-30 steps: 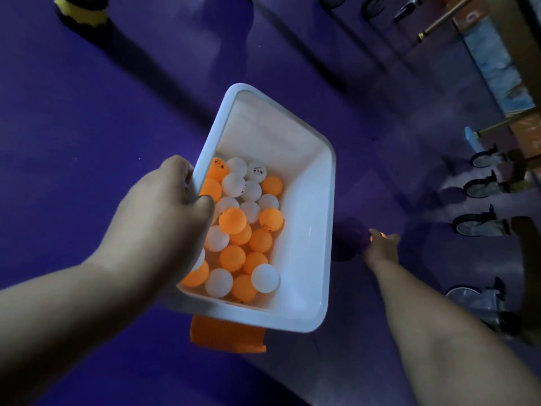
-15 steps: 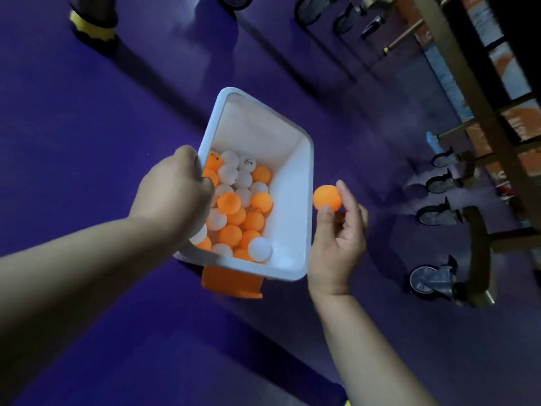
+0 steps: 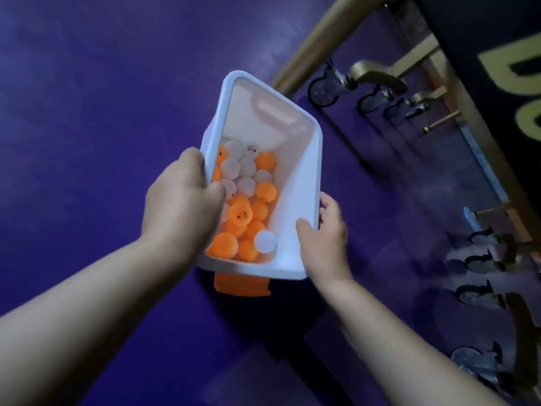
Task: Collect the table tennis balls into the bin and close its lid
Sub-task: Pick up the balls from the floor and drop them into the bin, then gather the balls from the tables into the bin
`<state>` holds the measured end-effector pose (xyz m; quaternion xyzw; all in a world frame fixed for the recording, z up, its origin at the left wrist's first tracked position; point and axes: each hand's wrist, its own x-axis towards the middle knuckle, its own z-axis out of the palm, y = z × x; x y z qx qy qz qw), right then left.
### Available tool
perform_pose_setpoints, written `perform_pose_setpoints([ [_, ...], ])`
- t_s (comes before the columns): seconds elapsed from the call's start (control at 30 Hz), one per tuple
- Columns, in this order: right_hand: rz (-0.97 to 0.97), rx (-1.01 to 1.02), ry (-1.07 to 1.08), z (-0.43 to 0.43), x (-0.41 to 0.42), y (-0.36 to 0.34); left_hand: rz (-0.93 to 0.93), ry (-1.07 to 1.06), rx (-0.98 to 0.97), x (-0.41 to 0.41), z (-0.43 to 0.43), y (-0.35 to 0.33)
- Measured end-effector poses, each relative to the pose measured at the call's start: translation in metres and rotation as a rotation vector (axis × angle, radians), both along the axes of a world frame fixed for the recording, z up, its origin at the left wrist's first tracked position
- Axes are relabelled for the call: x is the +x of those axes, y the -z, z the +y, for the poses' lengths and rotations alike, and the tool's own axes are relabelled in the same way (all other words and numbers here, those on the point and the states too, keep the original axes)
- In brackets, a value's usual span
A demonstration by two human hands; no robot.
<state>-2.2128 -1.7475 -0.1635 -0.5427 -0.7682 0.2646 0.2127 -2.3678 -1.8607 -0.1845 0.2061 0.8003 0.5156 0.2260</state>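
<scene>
A white plastic bin (image 3: 304, 183) is held up above the purple floor, tilted toward me, with no lid on it. Several orange and white table tennis balls (image 3: 244, 206) lie heaped in its near end. My left hand (image 3: 181, 200) grips the bin's left rim, thumb inside against the balls. My right hand (image 3: 325, 238) clasps the right rim near the front corner, thumb inside and fingers outside. An orange latch (image 3: 241, 284) hangs below the bin's near edge. No loose ball shows in either hand.
Purple floor (image 3: 102, 98) lies all around. To the right stand gold-coloured metal frames (image 3: 330, 33) on several caster wheels (image 3: 322, 90), with a dark panel bearing yellow letters (image 3: 515, 54) at the top right.
The orange ball that my right hand held beside the bin is no longer in it, and that hand now grips the bin's right rim. The view has swung toward the wheeled frames.
</scene>
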Motion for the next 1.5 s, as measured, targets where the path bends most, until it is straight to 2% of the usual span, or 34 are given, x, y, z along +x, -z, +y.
perform_pose_setpoints([
  [0.13, 0.042, -0.076, -0.054, -0.013, -0.085, -0.006, 0.031, -0.179, 0.004, -0.051, -0.034, -0.007],
  [0.27, 0.007, -0.021, -0.144, -0.033, -0.137, -0.026, 0.055, -0.318, -0.009, -0.08, -0.073, -0.032],
  [0.4, 0.017, -0.016, -0.198, -0.064, -0.171, -0.061, 0.029, -0.394, -0.051, -0.102, -0.113, -0.075],
  [0.57, 0.039, -0.11, -0.231, -0.111, -0.204, -0.121, -0.001, -0.434, -0.09, -0.126, -0.163, -0.151],
  [0.9, 0.095, -0.195, -0.264, -0.197, -0.279, -0.315, 0.123, -0.435, -0.165, -0.202, -0.253, -0.352],
  [1.13, 0.112, -0.289, -0.304, -0.27, -0.323, -0.474, 0.107, -0.424, -0.279, -0.245, -0.328, -0.517],
  [1.27, 0.109, -0.311, -0.302, -0.308, -0.329, -0.555, 0.12, -0.4, -0.349, -0.256, -0.363, -0.602],
  [1.5, 0.129, -0.336, -0.276, -0.34, -0.291, -0.671, 0.155, -0.34, -0.3, -0.234, -0.39, -0.71],
])
